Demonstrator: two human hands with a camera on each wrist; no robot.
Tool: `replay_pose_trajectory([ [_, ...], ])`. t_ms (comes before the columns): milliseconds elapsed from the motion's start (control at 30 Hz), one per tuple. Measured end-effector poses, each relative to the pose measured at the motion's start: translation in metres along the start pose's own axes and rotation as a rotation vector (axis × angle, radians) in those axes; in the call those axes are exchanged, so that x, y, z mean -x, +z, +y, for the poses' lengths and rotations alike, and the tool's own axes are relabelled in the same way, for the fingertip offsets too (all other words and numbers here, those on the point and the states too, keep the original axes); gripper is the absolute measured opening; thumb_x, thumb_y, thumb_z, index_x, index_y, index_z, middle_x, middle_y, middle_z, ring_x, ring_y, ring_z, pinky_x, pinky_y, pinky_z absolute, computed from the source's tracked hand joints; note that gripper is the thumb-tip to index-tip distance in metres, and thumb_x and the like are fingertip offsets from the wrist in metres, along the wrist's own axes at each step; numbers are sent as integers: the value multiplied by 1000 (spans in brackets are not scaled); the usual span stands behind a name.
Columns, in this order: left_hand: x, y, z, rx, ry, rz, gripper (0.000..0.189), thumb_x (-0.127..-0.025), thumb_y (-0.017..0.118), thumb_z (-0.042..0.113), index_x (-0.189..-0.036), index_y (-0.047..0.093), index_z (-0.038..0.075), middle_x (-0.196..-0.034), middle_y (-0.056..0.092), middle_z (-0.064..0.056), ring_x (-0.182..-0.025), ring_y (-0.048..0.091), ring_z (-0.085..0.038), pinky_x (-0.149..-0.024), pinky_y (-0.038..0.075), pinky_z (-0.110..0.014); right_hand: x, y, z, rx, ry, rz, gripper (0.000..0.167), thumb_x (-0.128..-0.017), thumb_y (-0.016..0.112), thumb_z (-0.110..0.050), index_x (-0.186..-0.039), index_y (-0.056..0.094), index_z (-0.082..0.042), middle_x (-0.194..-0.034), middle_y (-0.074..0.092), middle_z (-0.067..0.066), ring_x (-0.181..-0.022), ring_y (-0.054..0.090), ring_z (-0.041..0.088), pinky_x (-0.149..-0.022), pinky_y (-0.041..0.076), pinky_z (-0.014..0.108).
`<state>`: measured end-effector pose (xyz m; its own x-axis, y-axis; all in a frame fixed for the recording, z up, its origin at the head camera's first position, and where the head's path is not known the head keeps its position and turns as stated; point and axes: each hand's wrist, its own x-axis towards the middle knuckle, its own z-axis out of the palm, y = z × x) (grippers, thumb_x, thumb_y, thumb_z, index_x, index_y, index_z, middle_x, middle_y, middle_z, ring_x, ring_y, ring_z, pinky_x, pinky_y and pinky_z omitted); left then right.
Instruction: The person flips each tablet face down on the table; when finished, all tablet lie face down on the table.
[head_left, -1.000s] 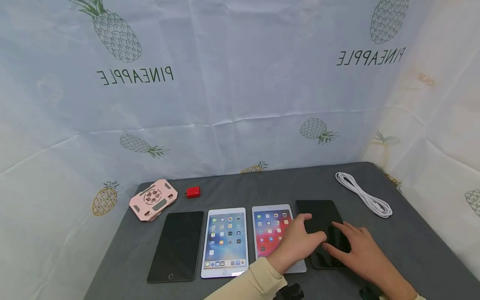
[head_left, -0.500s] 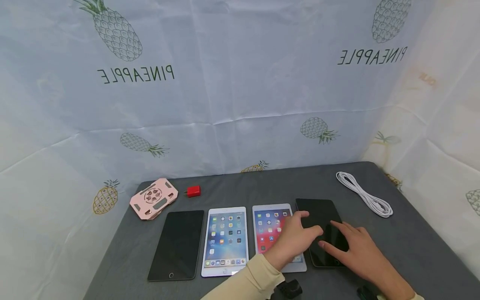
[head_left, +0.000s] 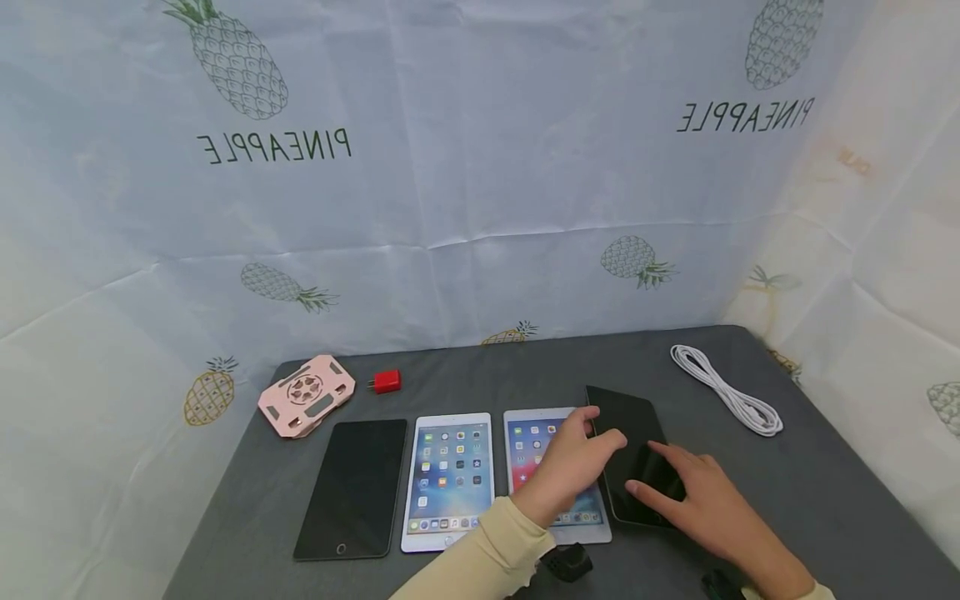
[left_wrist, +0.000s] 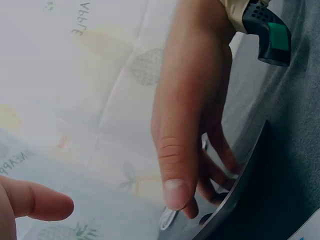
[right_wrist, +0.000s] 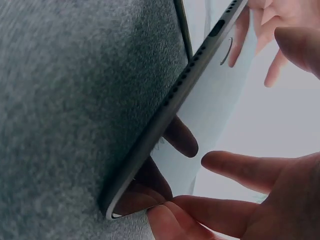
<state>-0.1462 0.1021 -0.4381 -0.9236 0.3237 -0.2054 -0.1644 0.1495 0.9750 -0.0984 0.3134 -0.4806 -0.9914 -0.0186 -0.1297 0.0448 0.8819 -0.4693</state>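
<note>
On the right of the row lies a black tablet [head_left: 628, 417], tilted so that its left edge stands raised off the grey table. My left hand [head_left: 564, 465] holds that raised left edge, its thumb reaching over the dark glass. At the opposite edge, my right hand [head_left: 701, 500] grips with its fingers near the corner, as the right wrist view shows; its thumb hovers over the screen. A white tablet [head_left: 528, 454] with a lit red and blue screen is partly hidden under my left arm. In the right wrist view the raised tablet's port edge [right_wrist: 165, 112] faces the camera.
Left of these lie another lit white tablet [head_left: 450, 483] and a black tablet [head_left: 352, 492]. Behind them are a pink tablet case [head_left: 307, 397] and a red charger plug [head_left: 386, 382]. A coiled white cable [head_left: 726, 390] lies back right. Pineapple-print cloth [head_left: 480, 167] hangs behind the table.
Both hands have moved left, and the right-hand black tablet has shifted left with them. It lay flat before; its left edge is now lifted. The other things stay put.
</note>
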Motion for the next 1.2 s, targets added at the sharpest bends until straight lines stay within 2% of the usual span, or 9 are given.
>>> replay_pose_trajectory([
  [233, 2, -6, 5, 24, -24, -12, 65, -96, 73, 32, -155, 54, 13, -153, 55, -19, -126, 61, -30, -114, 52, -62, 0, 2, -6, -12, -23, 19, 92, -97, 64, -72, -156, 54, -3, -155, 58, 28, -134, 57, 55, -102, 51, 74],
  [400, 4, -10, 9, 35, -25, -19, 71, -96, 73, 33, -159, 47, 13, -154, 55, -19, -129, 62, -31, -115, 50, -63, -1, 2, -12, -28, -31, 8, 90, -98, 63, -72, -157, 53, -4, -157, 56, 28, -138, 54, 58, -104, 48, 76],
  [633, 7, -14, 15, 52, -12, -20, 76, -96, 73, 33, -162, 43, 13, -156, 54, -18, -130, 62, -31, -117, 49, -63, -2, 1, -20, -87, -31, -31, 90, -101, 60, -69, -160, 49, -3, -159, 55, 28, -141, 55, 55, -107, 48, 75],
  [800, 10, -16, 17, 35, -3, -33, 75, -96, 73, 35, -162, 43, 16, -155, 55, -14, -128, 60, -29, -111, 53, -62, -3, 2, -22, -114, -35, -43, 89, -103, 59, -68, -163, 44, -4, -159, 55, 27, -140, 57, 52, -107, 50, 74],
  [1000, 14, -17, 21, 22, 5, -38, 77, -96, 72, 36, -164, 41, 16, -156, 54, -12, -134, 58, -32, -116, 48, -65, -4, -1, -26, -201, -18, -96, 88, -105, 57, -64, -166, 37, -4, -161, 52, 28, -138, 62, 46, -105, 55, 66],
  [1200, 16, -17, 26, 26, 8, -23, 81, -95, 72, 35, -166, 38, 12, -155, 53, -13, -139, 55, -33, -121, 44, -64, -4, -3, -30, -299, -28, -139, 81, -109, 56, -55, -167, 35, -4, -165, 47, 28, -139, 62, 44, -103, 59, 59],
])
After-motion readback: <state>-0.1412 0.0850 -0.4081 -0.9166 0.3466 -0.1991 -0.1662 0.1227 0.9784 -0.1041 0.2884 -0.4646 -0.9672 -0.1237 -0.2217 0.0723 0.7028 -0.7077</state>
